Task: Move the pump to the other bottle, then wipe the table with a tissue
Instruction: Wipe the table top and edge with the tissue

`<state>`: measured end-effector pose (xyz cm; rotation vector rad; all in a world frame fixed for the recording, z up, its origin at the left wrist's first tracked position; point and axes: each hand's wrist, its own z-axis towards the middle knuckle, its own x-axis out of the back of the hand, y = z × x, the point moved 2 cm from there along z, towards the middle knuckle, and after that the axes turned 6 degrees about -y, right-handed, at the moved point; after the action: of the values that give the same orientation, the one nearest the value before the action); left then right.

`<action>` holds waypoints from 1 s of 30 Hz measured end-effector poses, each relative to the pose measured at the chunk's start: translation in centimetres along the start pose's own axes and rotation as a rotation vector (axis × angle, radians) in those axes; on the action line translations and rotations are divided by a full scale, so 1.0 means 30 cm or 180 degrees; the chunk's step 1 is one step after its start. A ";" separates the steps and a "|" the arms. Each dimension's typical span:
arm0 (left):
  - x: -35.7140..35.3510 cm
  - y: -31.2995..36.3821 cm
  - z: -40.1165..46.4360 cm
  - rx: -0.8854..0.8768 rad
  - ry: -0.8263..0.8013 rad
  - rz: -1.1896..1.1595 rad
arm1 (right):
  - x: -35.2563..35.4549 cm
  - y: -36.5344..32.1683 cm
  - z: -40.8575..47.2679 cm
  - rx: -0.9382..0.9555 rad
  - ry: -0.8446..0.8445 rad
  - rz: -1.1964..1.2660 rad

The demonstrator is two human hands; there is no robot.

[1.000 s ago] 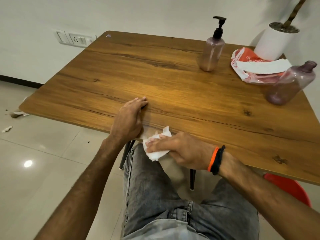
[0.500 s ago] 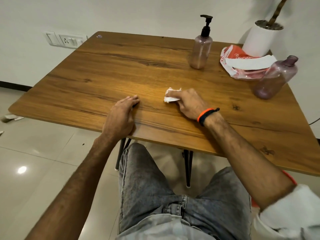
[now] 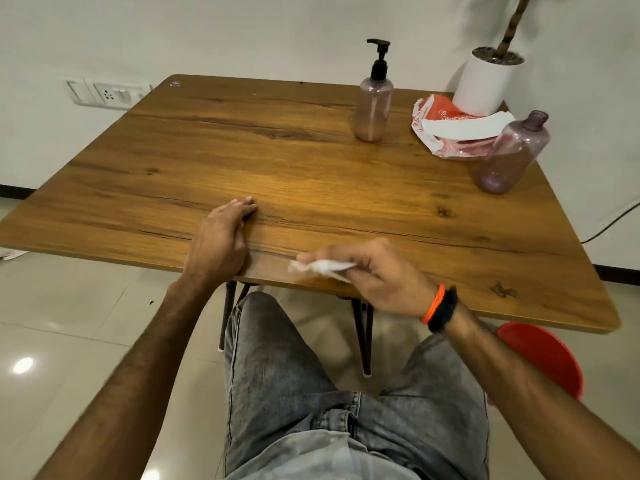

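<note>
On the wall at ten o'clock sits a white switch and socket plate (image 3: 105,94), beyond the far left corner of the wooden table (image 3: 311,174). The left hand (image 3: 221,242) lies flat on the tabletop near the front edge at about seven o'clock, fingers straight and together, holding nothing. Just to its right, at six o'clock, the right hand (image 3: 374,275) pinches a crumpled white tissue (image 3: 322,266) at the table's near edge; the blur hides whether the tissue touches the wood. At one o'clock stands the pump bottle (image 3: 374,109), upright, its black pump (image 3: 379,58) screwed on top. Toward two o'clock lie a red-and-white tissue packet (image 3: 450,133) and a white plant pot (image 3: 485,83), with the open-necked bottle (image 3: 512,154) in front of them, capless.
</note>
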<state>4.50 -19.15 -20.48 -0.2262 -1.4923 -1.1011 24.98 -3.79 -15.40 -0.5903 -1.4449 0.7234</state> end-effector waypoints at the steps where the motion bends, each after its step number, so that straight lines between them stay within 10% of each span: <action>1: 0.001 0.002 0.000 0.0003 0.0005 -0.0011 | 0.042 0.019 0.022 -0.0062 0.0251 0.0057; 6: 0.006 0.006 -0.006 0.0011 0.0013 0.0000 | 0.179 0.125 0.184 -0.0553 0.0946 -0.0917; 12: 0.007 0.010 -0.008 -0.0019 0.0022 0.0032 | 0.138 0.208 0.225 -0.0902 0.0294 -0.1491; 30: 0.004 -0.002 -0.002 0.0073 0.0049 0.0090 | -0.182 -0.078 -0.059 0.0000 0.0243 -0.0078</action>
<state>4.47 -19.29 -20.41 -0.2218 -1.4830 -1.0603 27.02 -9.29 -17.39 -0.5932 -1.3794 0.6747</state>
